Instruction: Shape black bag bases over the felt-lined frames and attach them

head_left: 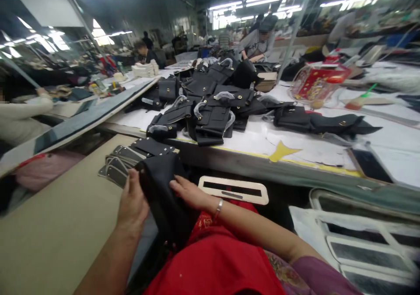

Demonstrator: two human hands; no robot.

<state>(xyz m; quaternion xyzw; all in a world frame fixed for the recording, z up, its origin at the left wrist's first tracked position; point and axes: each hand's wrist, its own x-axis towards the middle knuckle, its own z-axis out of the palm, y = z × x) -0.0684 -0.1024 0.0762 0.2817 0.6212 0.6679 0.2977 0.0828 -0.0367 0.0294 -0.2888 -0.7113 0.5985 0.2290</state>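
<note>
Between my hands is a black leather bag, held low before my red apron. My left hand grips its left edge, fingers hidden behind it and thumb up. On the other side my right hand is closed on the bag, thumb on the near face. Just beyond lie several dark flat pieces with light edging and small studs, stacked on the beige board. A cream frame with a long slot sits right of my right wrist.
Black bags with plastic-wrapped hardware are heaped on the white table. A yellow scrap, a phone-like dark slab and a red patterned plastic bag lie rightward. White frames stand lower right. Other people work farther back and at left.
</note>
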